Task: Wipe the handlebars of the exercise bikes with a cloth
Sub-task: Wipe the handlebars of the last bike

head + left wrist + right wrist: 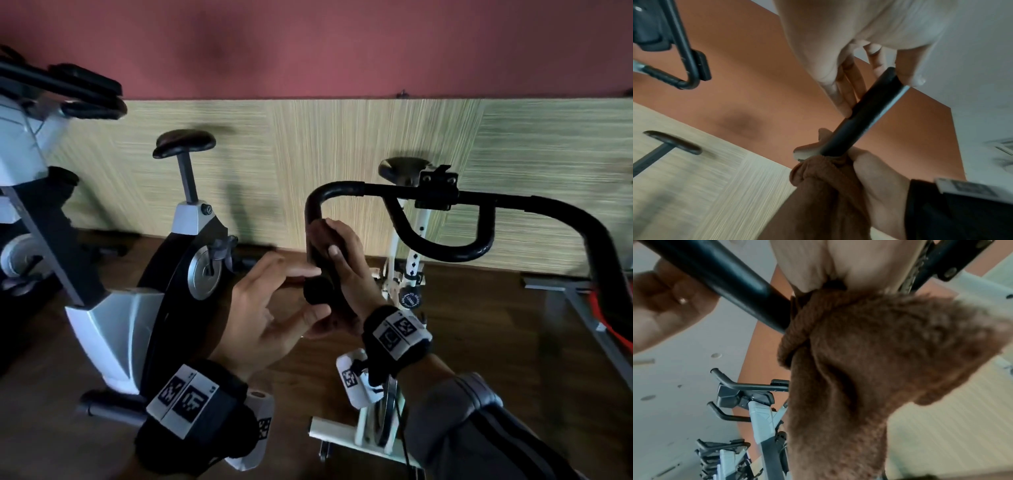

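Here my right grip (pixel 337 253) curls around one brown cloth (pixel 869 353) wrapped on the left end of the black handlebar (pixel 479 202), cloth hanging below my fingers. My left grip (pixel 270 308), fingers spread, touches the bar just beside it. Two bikes show: the white one (pixel 394 411) under my grips, a silver one (pixel 113 325) left of them.

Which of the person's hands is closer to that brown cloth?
The right. The right hand grips the brown cloth wrapped around the handlebar. The left hand is beside it with straight fingers touching the bar, not the cloth.
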